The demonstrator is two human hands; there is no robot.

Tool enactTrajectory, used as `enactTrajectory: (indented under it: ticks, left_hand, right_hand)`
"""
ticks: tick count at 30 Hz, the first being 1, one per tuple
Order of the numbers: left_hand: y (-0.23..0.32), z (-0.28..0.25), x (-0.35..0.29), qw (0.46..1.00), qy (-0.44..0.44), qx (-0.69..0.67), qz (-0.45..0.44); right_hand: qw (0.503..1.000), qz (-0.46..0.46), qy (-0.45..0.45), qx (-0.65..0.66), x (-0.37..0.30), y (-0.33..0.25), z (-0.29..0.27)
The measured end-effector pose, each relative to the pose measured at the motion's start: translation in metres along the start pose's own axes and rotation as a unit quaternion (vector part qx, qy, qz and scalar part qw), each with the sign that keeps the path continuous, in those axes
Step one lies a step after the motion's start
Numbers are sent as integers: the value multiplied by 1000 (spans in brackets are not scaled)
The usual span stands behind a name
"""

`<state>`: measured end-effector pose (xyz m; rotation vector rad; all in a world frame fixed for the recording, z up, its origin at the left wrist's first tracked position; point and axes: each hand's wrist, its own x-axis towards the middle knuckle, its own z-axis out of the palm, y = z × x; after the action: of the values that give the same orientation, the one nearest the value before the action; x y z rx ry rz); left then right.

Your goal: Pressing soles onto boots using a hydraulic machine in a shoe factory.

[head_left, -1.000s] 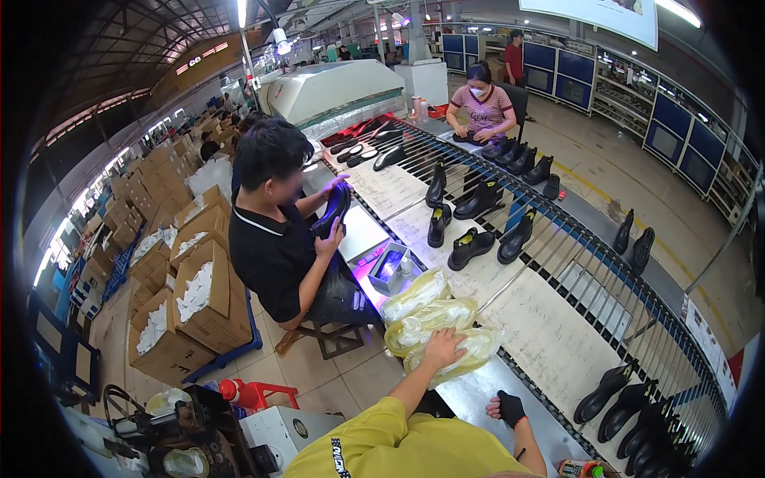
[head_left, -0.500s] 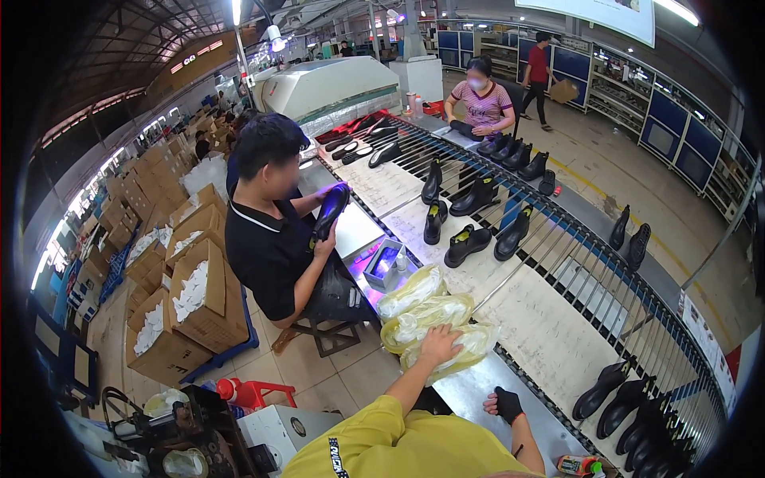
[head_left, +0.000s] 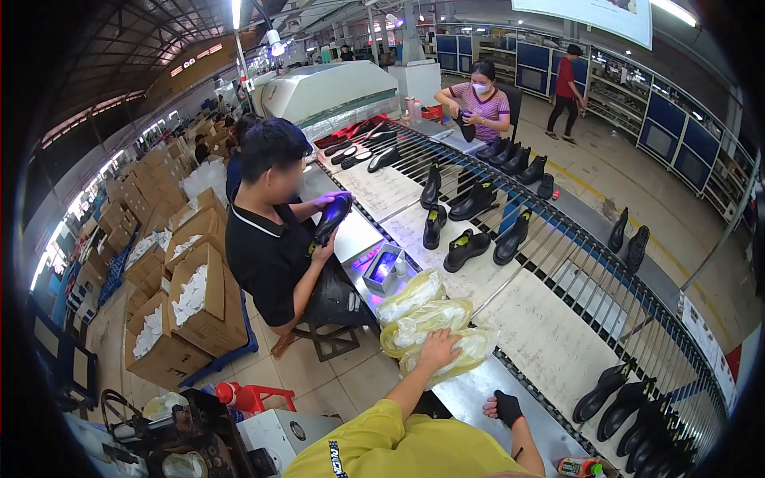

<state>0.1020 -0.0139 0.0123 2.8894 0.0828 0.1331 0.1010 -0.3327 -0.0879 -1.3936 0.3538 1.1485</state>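
Observation:
My left hand [head_left: 440, 350], bare, lies with fingers stretched over the nearest of three yellowish clear plastic bags [head_left: 470, 350] with white contents I cannot make out. The bags lie side by side at the edge of the conveyor. To the right, my right hand [head_left: 505, 406] wears a black fingerless glove. It rests on the bare metal tabletop [head_left: 466, 398], fingers curled in, and nothing shows in them. Beyond the bags, a grey box [head_left: 384, 271] and a small white bottle [head_left: 401, 264] stand under violet light.
Black ankle boots [head_left: 466, 251] stand on the roller conveyor [head_left: 526, 311], with more black boots [head_left: 602, 390] at the near right. A co-worker [head_left: 267, 223] on my left holds a black shoe [head_left: 332, 217]. A bottle [head_left: 579, 467] lies by my right forearm. Cartons [head_left: 211, 299] fill the left floor.
My hands and the bags stay almost where they were. The far seated co-worker has raised a black shoe upright, and the walking person in red has moved right.

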Motion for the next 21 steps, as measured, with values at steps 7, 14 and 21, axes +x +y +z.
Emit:
enactTrajectory:
  ticks: [7, 14, 21]
  left_hand:
    - [-3, 0, 2, 1000, -4, 0, -9]
    - [-4, -2, 4, 1000, -3, -7, -8]
    - [-7, 0, 4, 1000, 3, -6, -6]
  right_hand:
    - [1000, 3, 11, -1, -2, -5, 7]
    - [1000, -3, -1, 11, -1, -4, 6]
    - [1000, -5, 3, 13, 1, -4, 6]
